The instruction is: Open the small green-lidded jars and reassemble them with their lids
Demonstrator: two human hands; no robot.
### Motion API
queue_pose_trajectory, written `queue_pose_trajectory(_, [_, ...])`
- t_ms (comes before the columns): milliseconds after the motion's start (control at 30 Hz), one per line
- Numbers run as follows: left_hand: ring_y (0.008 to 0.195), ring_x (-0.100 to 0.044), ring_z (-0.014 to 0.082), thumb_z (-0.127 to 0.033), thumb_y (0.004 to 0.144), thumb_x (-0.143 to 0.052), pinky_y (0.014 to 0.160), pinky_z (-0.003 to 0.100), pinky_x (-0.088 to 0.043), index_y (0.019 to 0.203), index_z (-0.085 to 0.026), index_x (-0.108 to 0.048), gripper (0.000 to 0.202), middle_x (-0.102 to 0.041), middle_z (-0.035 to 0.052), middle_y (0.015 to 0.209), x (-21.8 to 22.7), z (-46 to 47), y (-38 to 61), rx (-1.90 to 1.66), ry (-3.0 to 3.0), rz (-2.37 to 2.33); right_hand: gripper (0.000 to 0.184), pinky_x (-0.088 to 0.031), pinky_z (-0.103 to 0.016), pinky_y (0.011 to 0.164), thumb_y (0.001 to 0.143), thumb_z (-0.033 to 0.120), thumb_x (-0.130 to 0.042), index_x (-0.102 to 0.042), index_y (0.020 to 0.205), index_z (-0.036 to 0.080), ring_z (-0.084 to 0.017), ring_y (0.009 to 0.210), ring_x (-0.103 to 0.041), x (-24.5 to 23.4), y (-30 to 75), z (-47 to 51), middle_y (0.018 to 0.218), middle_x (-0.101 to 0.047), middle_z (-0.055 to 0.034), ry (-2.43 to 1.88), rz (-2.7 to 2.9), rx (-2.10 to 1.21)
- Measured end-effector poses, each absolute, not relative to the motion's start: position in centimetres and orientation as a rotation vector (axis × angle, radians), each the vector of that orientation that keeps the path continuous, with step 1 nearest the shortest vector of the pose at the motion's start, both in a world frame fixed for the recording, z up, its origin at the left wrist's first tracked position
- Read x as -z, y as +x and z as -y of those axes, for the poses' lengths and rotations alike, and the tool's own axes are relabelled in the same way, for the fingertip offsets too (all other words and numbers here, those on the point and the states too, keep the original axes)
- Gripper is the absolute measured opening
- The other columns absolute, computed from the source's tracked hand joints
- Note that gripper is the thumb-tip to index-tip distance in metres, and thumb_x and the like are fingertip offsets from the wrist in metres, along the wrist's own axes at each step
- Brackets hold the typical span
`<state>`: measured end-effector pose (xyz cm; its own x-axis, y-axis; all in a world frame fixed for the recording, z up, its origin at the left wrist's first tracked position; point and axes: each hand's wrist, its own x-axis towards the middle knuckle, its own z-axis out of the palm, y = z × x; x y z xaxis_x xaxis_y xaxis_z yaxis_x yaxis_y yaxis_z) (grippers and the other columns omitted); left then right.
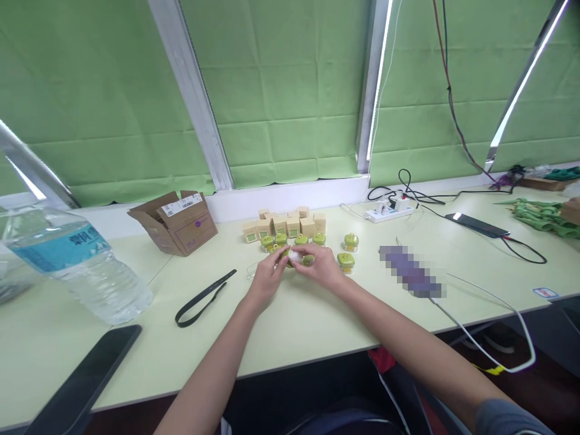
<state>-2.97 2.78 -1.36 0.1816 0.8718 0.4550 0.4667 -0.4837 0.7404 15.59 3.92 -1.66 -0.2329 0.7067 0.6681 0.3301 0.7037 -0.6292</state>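
Note:
My left hand (266, 277) and my right hand (322, 266) meet above the middle of the table, fingertips pinched from both sides around a small green-and-white piece (295, 256). Its white part faces me, and my fingers cover most of the rest. Just behind and beside my hands are several small clear boxes with green lids, such as the green-lidded box (346, 262) right of my right hand and another green-lidded box (351, 242) farther back. Several small beige cartons (307, 227) stand in rows behind them.
An open brown cardboard box (181, 226) stands back left. At left are a large water bottle (86, 260), a dark phone (86, 377) and a black strap (199, 302). To the right are a pixelated phone (412, 272) with a white cable, a power strip (389, 212) and a black phone (477, 225).

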Motion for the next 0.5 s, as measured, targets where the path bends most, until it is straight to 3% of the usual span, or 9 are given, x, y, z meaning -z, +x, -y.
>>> queue_pose_trajectory(233, [0.118, -0.062, 0.0236, -0.040, 0.098, -0.043, 0.103, 0.038, -0.045, 0.125, -0.022, -0.064, 0.039, -0.068, 0.0090, 0.126, 2.3, -3.0, -2.4, -1.343, 2.218, -1.314, 0.033, -0.054, -0.038, 0.095, 0.080, 0.022, -0.069, -0.073, 0.113, 0.025, -0.022, 0.102, -0.067, 2.3, 15.3, -4.5, 0.109, -0.073, -0.0060, -0.739, 1.843, -0.308])
queue_pose_trajectory(500, [0.117, -0.063, 0.0239, -0.044, 0.097, -0.045, 0.103, 0.038, -0.046, 0.125, -0.021, -0.066, 0.042, -0.068, 0.0084, 0.126, 3.0, -3.8, -2.6, -1.322, 2.152, -1.303, 0.031, -0.056, -0.035, 0.086, 0.077, 0.015, -0.070, -0.074, 0.108, 0.019, -0.021, 0.097, -0.066, 2.2, 15.3, -4.5, 0.107, -0.067, -0.0108, -0.713, 1.905, -0.159])
